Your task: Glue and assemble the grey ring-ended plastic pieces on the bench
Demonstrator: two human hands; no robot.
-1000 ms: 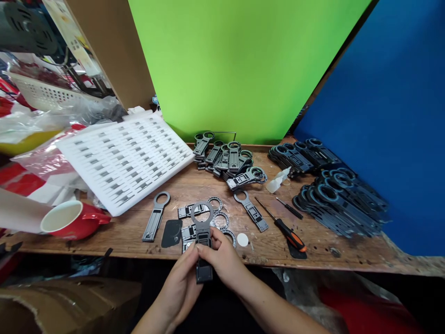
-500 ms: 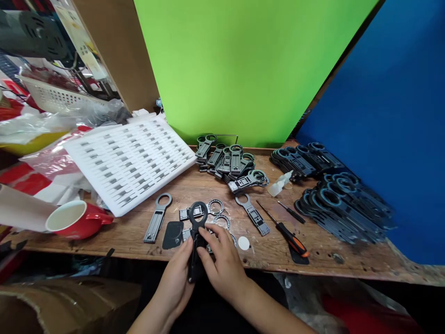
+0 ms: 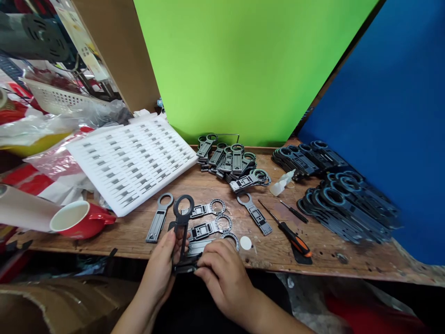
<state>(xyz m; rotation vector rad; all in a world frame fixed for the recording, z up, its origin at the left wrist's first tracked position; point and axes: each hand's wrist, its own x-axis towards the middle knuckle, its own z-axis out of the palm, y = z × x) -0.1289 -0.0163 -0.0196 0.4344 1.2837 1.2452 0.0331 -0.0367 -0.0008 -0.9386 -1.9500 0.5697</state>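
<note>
My left hand (image 3: 162,262) is closed around the side of a black ring-topped bracket (image 3: 183,208), held upright over the table's front edge. An open window shows in the bracket's stem, and a dark flat part sticks out from its lower end. My right hand (image 3: 225,276) pinches that lower part at its right end; the fingertips partly hide it. Just beyond the hands lie several grey ring-ended metal pieces (image 3: 203,229), partly covered by the hands and the bracket. One more grey ring-ended piece (image 3: 159,220) lies to the left, another (image 3: 255,215) to the right.
An orange-black screwdriver (image 3: 292,239), a smaller screwdriver (image 3: 294,211) and a white disc (image 3: 245,243) lie at right. Behind are piles of ring-ended parts (image 3: 236,162), (image 3: 344,199) and a small translucent bottle (image 3: 282,183). A white slotted tray (image 3: 139,162) and red mug (image 3: 81,220) stand left.
The bracket has moved left and its lower part now swings out from the stem. My right hand has shifted from the stem's upper part down to that lower part.
</note>
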